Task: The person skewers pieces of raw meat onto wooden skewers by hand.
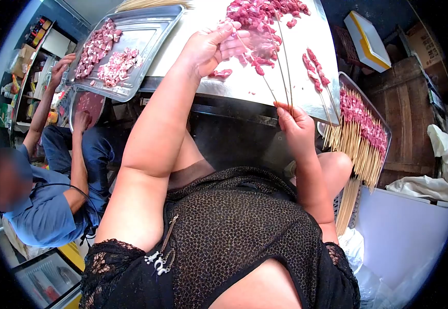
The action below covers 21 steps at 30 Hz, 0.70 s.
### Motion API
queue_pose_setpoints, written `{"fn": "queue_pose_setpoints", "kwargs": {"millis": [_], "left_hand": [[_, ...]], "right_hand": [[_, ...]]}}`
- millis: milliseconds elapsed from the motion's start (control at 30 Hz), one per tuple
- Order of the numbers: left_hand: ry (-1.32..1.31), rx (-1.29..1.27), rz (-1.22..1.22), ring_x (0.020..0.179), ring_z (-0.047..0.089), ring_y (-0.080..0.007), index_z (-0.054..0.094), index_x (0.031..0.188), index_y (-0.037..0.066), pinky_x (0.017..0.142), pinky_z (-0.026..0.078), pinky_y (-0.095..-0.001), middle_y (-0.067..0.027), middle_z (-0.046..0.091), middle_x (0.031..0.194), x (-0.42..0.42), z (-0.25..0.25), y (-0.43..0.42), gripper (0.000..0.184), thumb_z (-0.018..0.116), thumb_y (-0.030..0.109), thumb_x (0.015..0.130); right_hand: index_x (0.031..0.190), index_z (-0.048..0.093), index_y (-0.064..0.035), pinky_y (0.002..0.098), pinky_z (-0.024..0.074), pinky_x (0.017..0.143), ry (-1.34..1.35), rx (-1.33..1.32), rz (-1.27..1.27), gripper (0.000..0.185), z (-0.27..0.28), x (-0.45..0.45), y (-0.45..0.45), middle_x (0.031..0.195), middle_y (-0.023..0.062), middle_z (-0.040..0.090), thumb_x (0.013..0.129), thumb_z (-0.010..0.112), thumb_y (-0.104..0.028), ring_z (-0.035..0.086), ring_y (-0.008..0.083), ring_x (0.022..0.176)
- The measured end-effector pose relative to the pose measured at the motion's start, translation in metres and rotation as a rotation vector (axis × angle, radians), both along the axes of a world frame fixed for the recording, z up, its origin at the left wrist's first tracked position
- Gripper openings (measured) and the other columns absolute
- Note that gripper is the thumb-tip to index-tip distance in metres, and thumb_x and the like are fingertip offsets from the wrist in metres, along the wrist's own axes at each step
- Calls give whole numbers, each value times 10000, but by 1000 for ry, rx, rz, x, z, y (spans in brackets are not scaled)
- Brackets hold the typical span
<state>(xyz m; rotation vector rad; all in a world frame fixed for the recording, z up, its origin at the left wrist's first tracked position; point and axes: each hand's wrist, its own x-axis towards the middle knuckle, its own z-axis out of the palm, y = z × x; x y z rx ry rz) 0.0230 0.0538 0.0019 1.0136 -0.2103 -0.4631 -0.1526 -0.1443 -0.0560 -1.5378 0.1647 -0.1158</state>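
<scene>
My left hand (pixel 216 47) is over the white board, palm up, its thumb and forefinger pinched on a small piece of meat (pixel 232 26) at the upper end of a bamboo skewer. More meat pieces (pixel 257 64) are threaded lower on that skewer. At the board's front edge, my right hand (pixel 297 126) grips the lower ends of a few thin bamboo skewers (pixel 286 67), which fan out upward. How many it holds is hard to tell. A heap of cut red meat (pixel 255 18) lies behind my left hand. Two loaded skewers (pixel 315 69) rest on the board to the right.
A metal tray (pixel 154 38) with two piles of meat stands at left. Many finished skewers (pixel 360 126) fill a tray at right. A co-worker in a blue shirt (pixel 44 203) sits at left, one hand near the metal tray. A white-and-yellow box (pixel 366 41) stands at back right.
</scene>
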Motion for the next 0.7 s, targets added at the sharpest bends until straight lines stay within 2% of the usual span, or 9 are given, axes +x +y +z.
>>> {"fn": "queue_pose_setpoints", "kwargs": {"millis": [67, 133, 200, 333, 400, 433, 633, 700], "left_hand": [[4, 18, -1, 961, 624, -262, 520, 1131, -33, 819, 529, -349, -219, 601, 1073, -1, 0, 1, 317, 502, 205, 922], [-50, 93, 17, 874, 649, -264, 539, 1085, -56, 762, 549, -327, -227, 616, 1024, -1, 0, 2, 301, 510, 194, 919], [-54, 120, 18, 874, 648, -260, 542, 1086, -56, 765, 547, -329, -223, 619, 1017, -2, 1, 1, 302, 508, 194, 920], [-40, 122, 52, 869, 648, -250, 547, 1088, -49, 768, 542, -334, -201, 635, 976, -5, 2, -4, 300, 502, 198, 923], [-37, 129, 51, 868, 648, -249, 549, 1085, -46, 767, 540, -337, -195, 637, 970, -5, 3, -6, 297, 500, 199, 924], [-34, 137, 51, 866, 647, -248, 551, 1082, -42, 765, 539, -341, -190, 639, 965, -6, 3, -7, 294, 497, 201, 925], [-24, 116, -56, 834, 649, -224, 567, 1050, -13, 763, 533, -325, -173, 644, 970, -8, 4, -7, 288, 531, 235, 907], [-17, 123, -68, 846, 648, -224, 570, 1045, -12, 770, 530, -323, -169, 645, 974, -11, 5, -10, 282, 532, 231, 907]], "right_hand": [[1020, 654, -17, 171, 341, 503, 11, -58, -8, 192, 0, -1, -3, 658, -66, 514, 877, 583, -123, 410, 13, 557], [1016, 657, -21, 171, 341, 504, 24, -115, -15, 190, 3, -2, -4, 654, -68, 517, 874, 589, -127, 409, 12, 559], [998, 642, 11, 158, 284, 494, 46, -173, -23, 164, 8, -3, -5, 662, -76, 492, 884, 556, -70, 368, 3, 559], [996, 641, 12, 159, 283, 492, 36, -136, -16, 162, 5, 0, -6, 654, -73, 488, 883, 557, -69, 368, 4, 553], [1009, 657, -22, 166, 343, 509, -14, -162, 2, 184, 0, 2, -7, 650, -66, 524, 874, 580, -121, 416, 10, 558], [1009, 657, -22, 166, 343, 509, -13, -163, 2, 184, -1, 2, -6, 650, -66, 524, 874, 580, -121, 416, 10, 558], [1041, 619, 14, 171, 336, 477, 32, -7, 93, 213, 13, 3, 3, 650, -52, 498, 889, 546, -116, 414, 25, 525], [1037, 600, 3, 158, 237, 423, 115, 122, 135, 216, 25, 3, 9, 605, -69, 438, 906, 521, -149, 334, 7, 483]]}}
